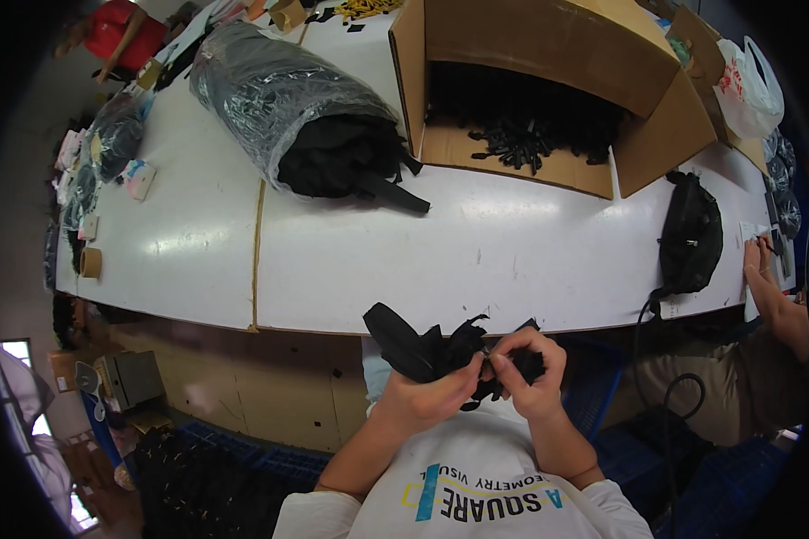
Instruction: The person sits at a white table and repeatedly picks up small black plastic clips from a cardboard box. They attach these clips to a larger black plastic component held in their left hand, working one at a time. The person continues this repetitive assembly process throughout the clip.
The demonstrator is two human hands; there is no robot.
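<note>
Black webbing strap bundle (440,350), near the table's (351,260) near edge, over the lap: light, limp, likely non-slip; left hand (427,395) and right hand (535,377) both pinch it closed at its right end, the best hold.

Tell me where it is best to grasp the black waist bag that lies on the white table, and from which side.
Probably grip the black waist bag across its padded middle, from above. It lies flat on the white table with free space on its left; its strap hangs over the near edge and would slip.
</note>
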